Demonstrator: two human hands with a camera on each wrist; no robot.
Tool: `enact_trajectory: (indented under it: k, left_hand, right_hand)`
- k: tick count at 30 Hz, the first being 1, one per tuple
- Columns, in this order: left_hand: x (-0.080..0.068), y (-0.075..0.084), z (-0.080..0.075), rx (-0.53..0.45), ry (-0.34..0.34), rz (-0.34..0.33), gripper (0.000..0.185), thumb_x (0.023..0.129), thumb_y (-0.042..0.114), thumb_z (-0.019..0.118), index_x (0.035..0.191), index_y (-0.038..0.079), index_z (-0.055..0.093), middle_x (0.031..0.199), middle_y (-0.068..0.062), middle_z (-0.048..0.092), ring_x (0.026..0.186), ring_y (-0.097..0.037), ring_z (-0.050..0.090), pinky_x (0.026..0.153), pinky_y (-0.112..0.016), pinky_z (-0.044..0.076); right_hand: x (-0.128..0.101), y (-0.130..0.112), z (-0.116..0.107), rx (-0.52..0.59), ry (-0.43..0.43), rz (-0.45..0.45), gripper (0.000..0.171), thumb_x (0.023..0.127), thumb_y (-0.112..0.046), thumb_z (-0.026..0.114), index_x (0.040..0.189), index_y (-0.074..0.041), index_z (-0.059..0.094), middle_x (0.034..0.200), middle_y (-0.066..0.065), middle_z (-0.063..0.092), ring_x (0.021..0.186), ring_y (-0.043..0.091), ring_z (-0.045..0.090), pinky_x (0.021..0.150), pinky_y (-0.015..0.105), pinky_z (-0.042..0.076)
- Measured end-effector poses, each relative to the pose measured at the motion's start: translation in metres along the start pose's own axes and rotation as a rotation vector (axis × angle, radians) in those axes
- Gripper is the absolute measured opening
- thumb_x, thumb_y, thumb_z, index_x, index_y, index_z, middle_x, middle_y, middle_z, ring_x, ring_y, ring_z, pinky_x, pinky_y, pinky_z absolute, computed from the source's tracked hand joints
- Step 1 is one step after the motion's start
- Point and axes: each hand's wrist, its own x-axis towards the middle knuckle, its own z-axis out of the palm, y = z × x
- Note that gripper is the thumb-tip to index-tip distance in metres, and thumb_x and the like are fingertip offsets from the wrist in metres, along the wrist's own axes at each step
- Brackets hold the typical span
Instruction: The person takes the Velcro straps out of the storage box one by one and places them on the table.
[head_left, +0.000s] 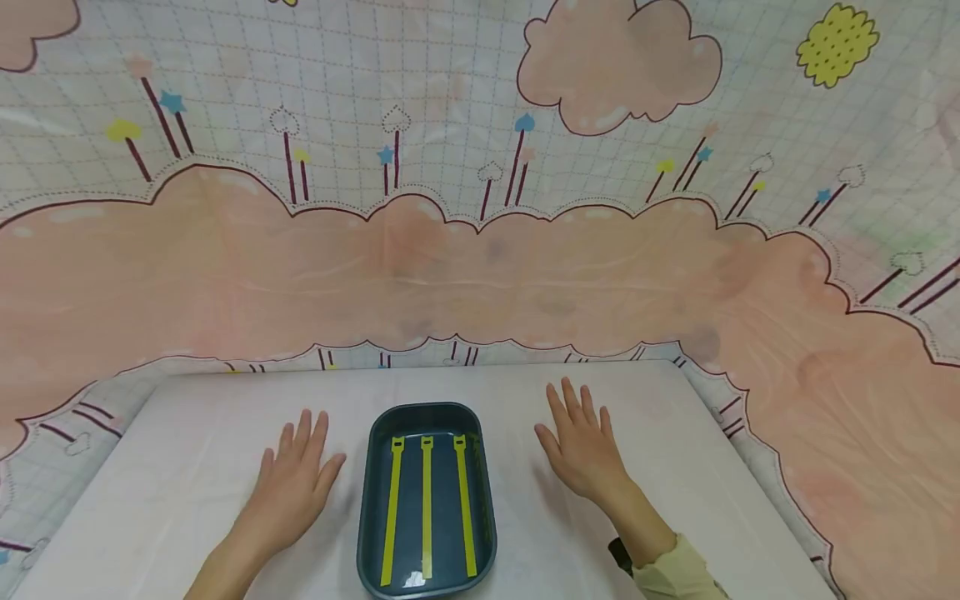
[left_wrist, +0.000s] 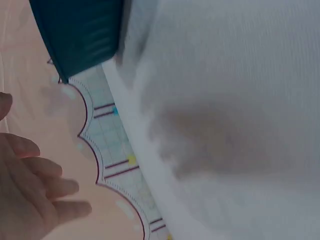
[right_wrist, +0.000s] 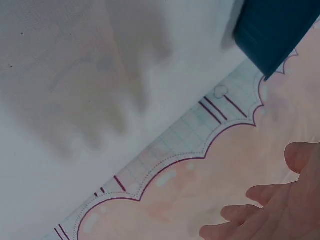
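A dark blue-green rectangular tray (head_left: 365,533) with rounded corners sits on the white table. Inside it lie three yellow straps, each with a slotted head at the far end: a left strap (head_left: 392,512), a middle strap (head_left: 427,508) and a right strap (head_left: 466,508). To the tray's left, my left hand (head_left: 288,487) hovers palm down with fingers spread, holding nothing. My right hand (head_left: 585,446) is likewise spread and bare on the other side, a bit farther from the tray. Both wrist views show the tray's outer wall (left_wrist: 82,35) and a hand's shadow on the tabletop.
The white tabletop (head_left: 517,400) has its far edge just beyond the hands. Behind and around it hangs a patterned cloth (head_left: 450,283) with clouds and small stick figures. A dark band (head_left: 620,554) circles the right wrist by a pale yellow-green sleeve (head_left: 678,575).
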Motion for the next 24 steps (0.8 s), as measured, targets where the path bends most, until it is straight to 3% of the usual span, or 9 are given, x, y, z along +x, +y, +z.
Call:
enact_trajectory:
  k: [4,9,17,24]
  left_hand:
    - [0.002,0.013,0.008,-0.060,-0.069,0.003,0.071,0.103,0.037,0.043,0.152,-0.007,0.017,0.155,-0.030,0.020,0.141,-0.048,0.024,0.109,-0.064,0.023]
    - [0.002,0.023,0.024,-0.073,-0.144,0.015,0.070,0.103,0.033,0.045,0.153,-0.005,0.015,0.152,-0.027,0.031,0.137,-0.043,0.037,0.108,-0.060,0.030]
    - [0.002,0.029,0.041,-0.007,-0.118,0.043,0.067,0.096,0.018,0.050,0.151,-0.008,0.021,0.141,-0.029,0.048,0.128,-0.041,0.050,0.104,-0.057,0.039]
    - [0.002,0.033,0.041,0.020,-0.111,0.035,0.068,0.095,0.016,0.051,0.151,-0.008,0.022,0.138,-0.029,0.050,0.125,-0.042,0.051,0.101,-0.057,0.041]
  right_hand:
    - [0.001,-0.004,0.000,0.003,0.001,-0.007,0.065,0.102,-0.039,0.046,0.154,-0.007,0.027,0.161,0.018,0.015,0.147,0.042,0.008,0.112,0.068,0.010]
    - [0.005,-0.011,0.003,-0.005,0.002,-0.026,0.063,0.101,-0.039,0.047,0.153,-0.006,0.032,0.160,0.018,0.021,0.146,0.043,0.015,0.112,0.065,0.015]
    - [0.012,-0.031,0.008,-0.046,0.050,-0.127,0.057,0.098,-0.036,0.055,0.143,-0.004,0.047,0.148,0.018,0.044,0.135,0.039,0.041,0.108,0.056,0.035]
    - [0.015,-0.051,0.008,-0.087,0.016,-0.163,0.054,0.096,-0.037,0.056,0.141,-0.007,0.052,0.142,0.014,0.050,0.130,0.034,0.046,0.103,0.053,0.041]
